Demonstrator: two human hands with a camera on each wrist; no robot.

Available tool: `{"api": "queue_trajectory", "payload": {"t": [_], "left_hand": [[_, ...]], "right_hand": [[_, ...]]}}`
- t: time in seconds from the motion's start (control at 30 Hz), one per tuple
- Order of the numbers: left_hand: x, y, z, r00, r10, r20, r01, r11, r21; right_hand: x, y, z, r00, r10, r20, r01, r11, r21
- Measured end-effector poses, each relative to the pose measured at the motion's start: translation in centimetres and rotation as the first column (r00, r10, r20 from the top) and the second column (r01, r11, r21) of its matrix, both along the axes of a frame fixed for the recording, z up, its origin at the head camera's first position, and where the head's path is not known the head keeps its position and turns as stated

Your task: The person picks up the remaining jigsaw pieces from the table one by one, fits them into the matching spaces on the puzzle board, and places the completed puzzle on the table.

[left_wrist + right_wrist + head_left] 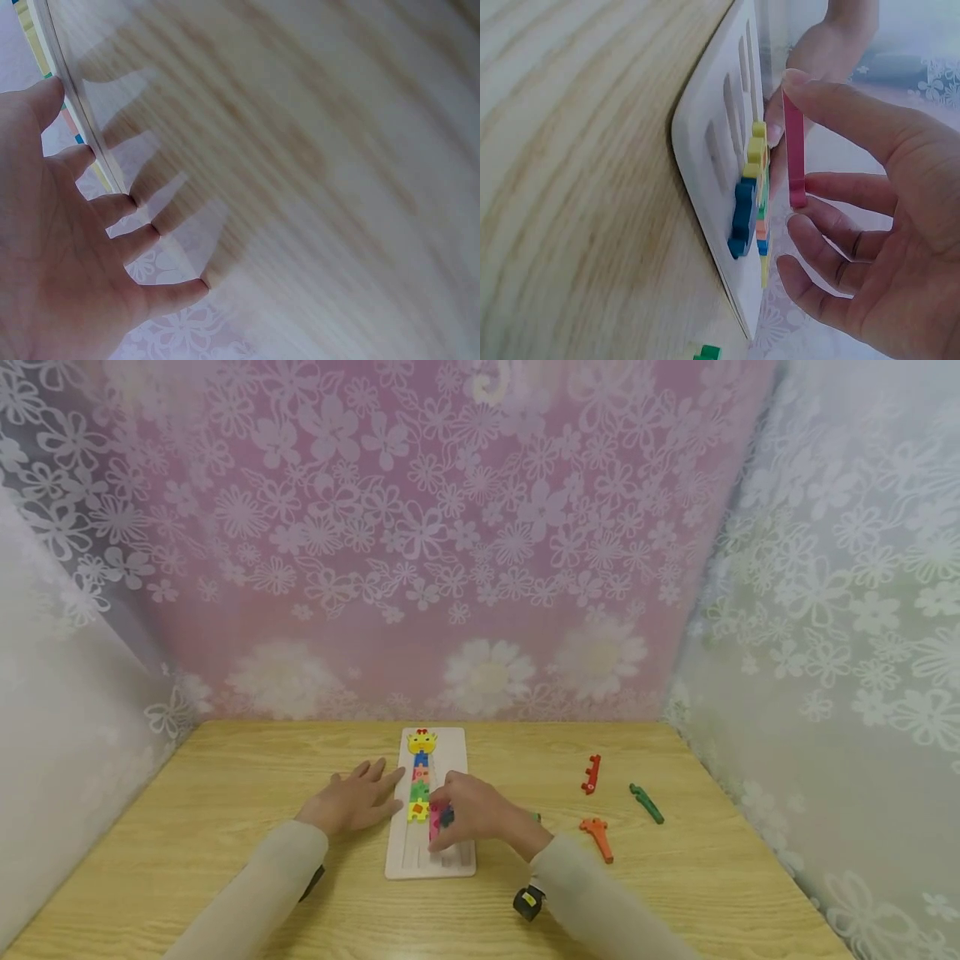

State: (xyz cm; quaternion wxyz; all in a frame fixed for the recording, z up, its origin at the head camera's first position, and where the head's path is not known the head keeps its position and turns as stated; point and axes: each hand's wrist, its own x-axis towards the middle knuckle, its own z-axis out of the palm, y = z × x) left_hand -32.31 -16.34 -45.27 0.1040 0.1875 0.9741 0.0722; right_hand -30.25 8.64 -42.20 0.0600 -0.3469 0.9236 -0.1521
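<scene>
A pale giraffe puzzle board (448, 747) lies on the table. In its left column sit a yellow giraffe head (422, 743) and blue, salmon, green and yellow pieces (418, 811). My right hand (483, 810) pinches a pink puzzle piece (796, 150) between thumb and fingertips, above the board in the right wrist view. A dark blue piece (742, 217) sits on the board beside the yellow one. My left hand (351, 800) has its fingers spread, with thumb and fingertips at the board's left edge; in the left wrist view its fingers (176, 295) look straight.
Right of the board lie a red piece (592, 774), an orange piece (597, 839) and a dark green piece (647, 803). Another green piece (708, 352) lies near the board, mostly hidden by my right wrist in the head view. Flowered curtains (480, 527) surround the table (247, 760).
</scene>
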Motion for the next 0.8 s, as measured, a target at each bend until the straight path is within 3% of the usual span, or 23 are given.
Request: {"api": "queue_trajectory", "payload": {"t": [0.3,0.8], "left_hand": [[-0.2,-0.2,-0.1,1.000,-0.017,-0.014,0.017,1.000,-0.005],[0.5,-0.1,0.4,1.000,-0.024,-0.016,0.024,1.000,-0.007]], "right_hand": [[0.3,-1.0,-0.3,1.000,0.010,-0.026,-0.009,0.999,0.041],[1.0,-2.4,-0.9,0.999,-0.001,-0.047,0.005,0.998,0.069]]}}
